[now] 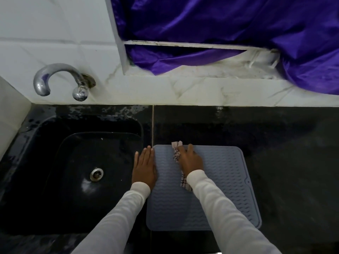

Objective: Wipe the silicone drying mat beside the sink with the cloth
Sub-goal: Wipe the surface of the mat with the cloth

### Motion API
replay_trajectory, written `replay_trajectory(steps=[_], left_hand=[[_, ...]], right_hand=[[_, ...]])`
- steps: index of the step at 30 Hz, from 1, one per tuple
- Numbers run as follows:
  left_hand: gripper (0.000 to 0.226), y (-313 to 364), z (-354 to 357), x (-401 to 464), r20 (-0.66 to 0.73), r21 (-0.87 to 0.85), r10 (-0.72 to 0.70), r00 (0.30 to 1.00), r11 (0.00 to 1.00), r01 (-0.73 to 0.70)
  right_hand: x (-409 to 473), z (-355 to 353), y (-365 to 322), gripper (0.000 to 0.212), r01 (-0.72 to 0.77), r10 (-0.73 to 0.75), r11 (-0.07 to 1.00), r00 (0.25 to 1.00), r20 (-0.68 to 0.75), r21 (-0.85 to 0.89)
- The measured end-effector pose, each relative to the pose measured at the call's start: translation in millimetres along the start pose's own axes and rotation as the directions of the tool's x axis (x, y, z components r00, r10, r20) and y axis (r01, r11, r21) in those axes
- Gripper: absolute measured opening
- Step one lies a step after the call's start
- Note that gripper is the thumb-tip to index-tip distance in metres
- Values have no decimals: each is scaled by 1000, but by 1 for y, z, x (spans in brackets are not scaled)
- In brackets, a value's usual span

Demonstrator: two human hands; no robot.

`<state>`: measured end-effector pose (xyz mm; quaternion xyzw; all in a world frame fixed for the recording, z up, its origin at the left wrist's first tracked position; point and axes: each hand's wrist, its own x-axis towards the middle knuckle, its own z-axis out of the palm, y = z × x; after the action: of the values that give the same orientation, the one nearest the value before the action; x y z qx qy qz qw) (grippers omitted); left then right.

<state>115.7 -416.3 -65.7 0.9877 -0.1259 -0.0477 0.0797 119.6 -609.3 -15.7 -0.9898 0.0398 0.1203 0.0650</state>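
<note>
A grey-blue ribbed silicone drying mat (223, 182) lies flat on the black counter just right of the sink. My right hand (190, 160) presses a bunched white checked cloth (176, 153) onto the mat's far left part; cloth ends stick out past my fingers and under my wrist. My left hand (145, 166) lies flat, fingers together, on the strip between the sink and the mat's left edge, its fingertips at the mat's far corner. It holds nothing.
A black sink (55, 162) with a metal drain (96, 174) fills the left. A chrome tap (55, 79) juts from the white tiled wall. Purple cloth (238, 24) hangs over a ledge behind. Dark counter (293, 153) extends to the right of the mat.
</note>
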Motion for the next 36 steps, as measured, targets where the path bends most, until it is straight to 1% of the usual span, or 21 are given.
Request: replay_trajectory(steps=[2, 6, 12, 14, 16, 17, 19, 20, 21, 23, 25, 27, 29, 32, 36], left_hand=[[74, 0, 0, 0, 11, -8, -17, 1000, 1000, 17], [64, 2, -4, 0, -8, -18, -17, 1000, 1000, 17], [69, 3, -5, -1, 7, 10, -12, 1000, 1000, 12], [68, 3, -5, -1, 5, 24, -14, 1000, 1000, 14], [67, 4, -5, -1, 5, 35, -19, 1000, 999, 19], [67, 4, -6, -1, 3, 38, -20, 1000, 999, 19], [66, 4, -6, -1, 7, 35, -20, 1000, 999, 20], [66, 5, -6, -1, 6, 29, -19, 1000, 999, 19], [66, 5, -6, -1, 1, 24, -21, 1000, 999, 21], [63, 6, -7, -1, -15, 13, -25, 1000, 1000, 25], [63, 5, -5, -1, -25, 8, -25, 999, 1000, 25], [62, 4, -4, 0, -30, 1, -19, 999, 1000, 19], [63, 4, -3, 0, -33, -2, -12, 999, 1000, 12], [67, 4, -4, 0, -37, -25, -18, 999, 1000, 17], [67, 3, -5, -1, -32, -32, -19, 999, 999, 18]], right_hand=[[-2, -2, 19, 62, -38, 38, 999, 999, -3, -6], [-7, -6, 61, 50, -138, 139, 990, 990, -15, 25], [-20, -18, 120, 47, -238, 241, 970, 968, -68, 45], [-21, -18, 139, 43, -241, 243, 970, 966, -91, 30], [-21, -15, 163, 38, -274, 279, 960, 953, -118, 62], [-21, -15, 174, 40, -287, 291, 957, 947, -138, 48], [-22, -17, 191, 37, -318, 321, 947, 938, -128, 46], [-24, -19, 197, 31, -371, 378, 925, 919, -111, 83], [-25, -20, 201, 29, -394, 405, 913, 907, -114, 109], [-26, -24, 206, 34, -398, 414, 908, 901, -133, 129], [-28, -23, 206, 37, -390, 405, 912, 905, -131, 128], [-27, -22, 205, 36, -416, 434, 898, 892, -127, 143], [-25, -20, 204, 40, -436, 452, 890, 882, -133, 129], [-26, -25, 196, 37, -473, 496, 861, 862, -103, 186], [-27, -38, 190, 32, -458, 502, 835, 861, -81, 304]])
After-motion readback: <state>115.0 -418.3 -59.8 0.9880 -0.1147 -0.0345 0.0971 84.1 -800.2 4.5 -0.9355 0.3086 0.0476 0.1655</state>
